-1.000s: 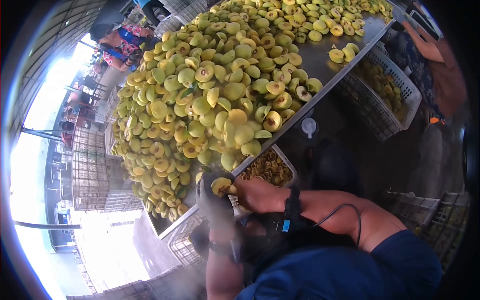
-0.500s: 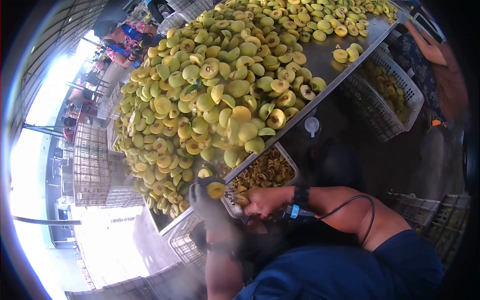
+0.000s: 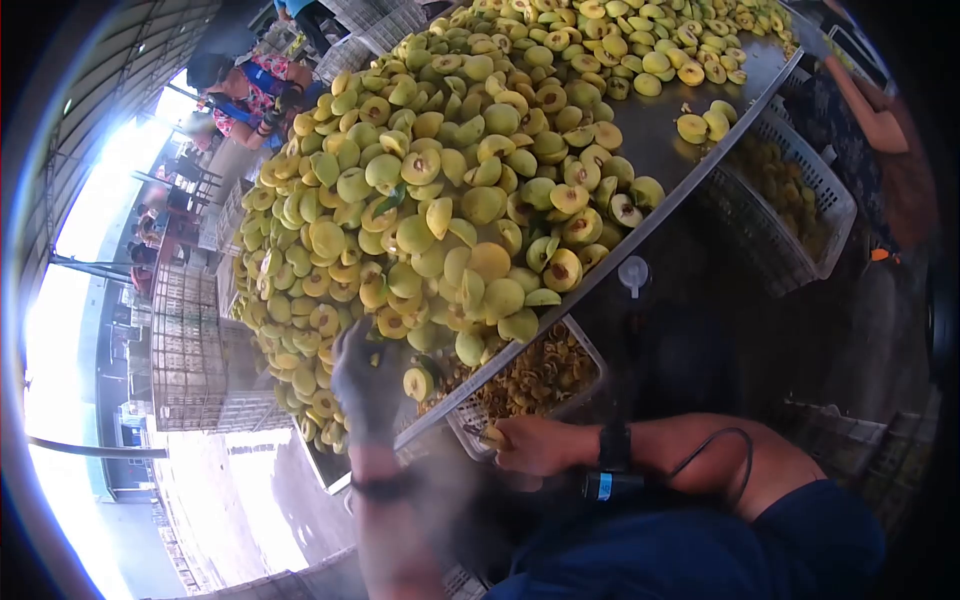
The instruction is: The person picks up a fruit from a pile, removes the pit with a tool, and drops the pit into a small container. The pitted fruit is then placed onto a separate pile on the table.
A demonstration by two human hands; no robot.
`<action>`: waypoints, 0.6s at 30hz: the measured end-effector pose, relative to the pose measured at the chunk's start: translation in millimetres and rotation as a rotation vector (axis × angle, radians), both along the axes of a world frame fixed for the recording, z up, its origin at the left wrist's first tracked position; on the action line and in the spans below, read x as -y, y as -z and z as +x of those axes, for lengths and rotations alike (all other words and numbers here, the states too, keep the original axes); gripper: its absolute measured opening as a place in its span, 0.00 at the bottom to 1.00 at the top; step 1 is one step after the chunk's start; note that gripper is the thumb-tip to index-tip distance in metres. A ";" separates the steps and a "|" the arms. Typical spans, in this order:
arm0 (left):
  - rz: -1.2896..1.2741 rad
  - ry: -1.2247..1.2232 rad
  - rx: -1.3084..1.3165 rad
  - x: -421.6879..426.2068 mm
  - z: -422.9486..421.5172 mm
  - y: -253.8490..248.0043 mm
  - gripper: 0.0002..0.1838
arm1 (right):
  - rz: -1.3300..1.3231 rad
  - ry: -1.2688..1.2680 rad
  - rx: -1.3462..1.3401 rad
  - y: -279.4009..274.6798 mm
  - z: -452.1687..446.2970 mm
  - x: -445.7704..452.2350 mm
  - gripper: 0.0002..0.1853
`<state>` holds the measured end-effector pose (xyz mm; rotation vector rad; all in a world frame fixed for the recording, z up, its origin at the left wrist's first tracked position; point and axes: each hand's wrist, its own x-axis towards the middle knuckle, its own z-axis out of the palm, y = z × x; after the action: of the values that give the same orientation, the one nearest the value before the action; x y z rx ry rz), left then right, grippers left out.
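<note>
My left hand [image 3: 366, 385], in a grey glove and blurred, reaches over the metal table's edge to the near side of the heap of halved yellow-green fruit [image 3: 420, 220]. Its fingers look stretched and apart, with no held fruit visible. Just right of it lies a cut fruit half [image 3: 418, 383], face up. My bare right hand [image 3: 540, 446] is closed at the near rim of a white crate [image 3: 475, 440] under the table edge. A small yellowish piece [image 3: 493, 437] shows at its fingertips; its kind is unclear, and anything inside the fist is hidden.
Brownish scraps [image 3: 545, 370] fill the crate below. The metal table edge [image 3: 640, 235] runs diagonally. A fruit-filled crate [image 3: 790, 190] stands beside a co-worker's arm [image 3: 865, 105] at right. Another person [image 3: 255, 95] works at far left, near stacked crates [image 3: 185, 340]. A cable [image 3: 735, 435] loops along my right arm.
My left hand has moved left and up toward the heap; the fruit half it held no longer shows in it. My right hand has shifted slightly right and down, still closed.
</note>
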<state>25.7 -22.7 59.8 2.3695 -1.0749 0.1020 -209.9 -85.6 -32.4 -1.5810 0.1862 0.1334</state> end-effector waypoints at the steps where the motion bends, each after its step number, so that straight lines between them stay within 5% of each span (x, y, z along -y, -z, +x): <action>1: 0.088 0.013 -0.002 31.4 7.7 3.8 0.30 | 0.019 0.011 -0.022 -1.4 1.6 2.3 0.13; 3: 0.250 0.072 0.263 77.0 36.8 35.6 0.36 | 0.061 0.037 -0.069 -3.0 3.5 6.0 0.16; 6: 0.433 0.088 0.198 91.9 40.7 44.6 0.37 | 0.016 0.114 -0.024 -1.2 7.2 10.7 0.14; 7: 0.322 0.132 0.218 84.8 34.9 43.0 0.28 | 0.000 0.136 0.007 1.3 8.1 12.6 0.15; 10: -0.376 0.037 -1.011 31.6 45.2 48.3 0.26 | -0.040 0.172 0.055 0.1 13.4 20.2 0.15; 13: -0.590 0.072 -1.194 -12.1 4.0 42.6 0.24 | 0.046 0.190 0.006 -10.9 16.6 25.2 0.16; 18: -0.591 0.043 -1.087 -33.6 -64.4 40.4 0.23 | 0.009 0.320 0.162 -17.2 18.5 23.2 0.13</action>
<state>-38.7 10.9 19.4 1.4743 -0.4436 -0.7035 -191.4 -108.8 -15.2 -1.5251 0.3077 -0.2424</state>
